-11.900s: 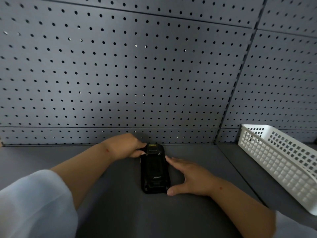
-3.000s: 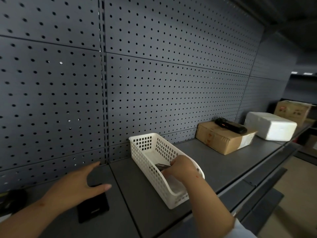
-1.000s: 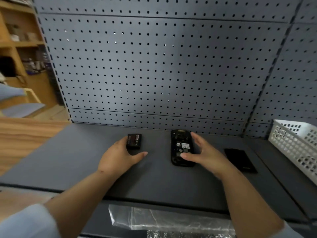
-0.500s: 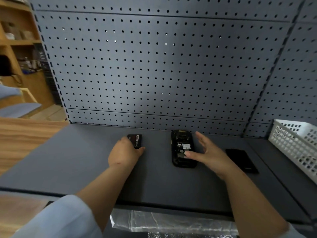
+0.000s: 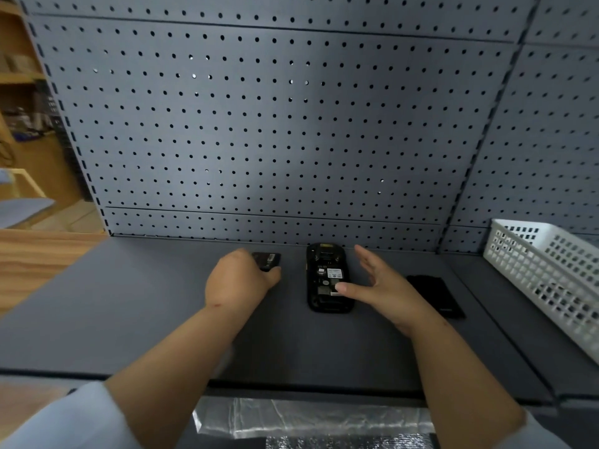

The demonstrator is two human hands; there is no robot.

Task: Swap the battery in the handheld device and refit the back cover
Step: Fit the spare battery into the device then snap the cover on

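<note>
On the grey shelf (image 5: 146, 306) we keep the handheld device (image 5: 328, 277) face down, bay open, back cover (image 5: 434, 294) parked to its right. Our right hand (image 5: 382, 288) hovers spread beside the device to steady it, while our left hand (image 5: 241, 280) pinches the battery (image 5: 269, 260), now farther from us than a second ago.

Matt grey painted metal shelf (image 5: 129, 312) and perforated back panel (image 5: 259, 124); white plastic lattice basket (image 5: 551, 270) at three o'clock; crinkled glossy plastic film (image 5: 308, 419) at six; wood-grain boards (image 5: 35, 254) at nine.
</note>
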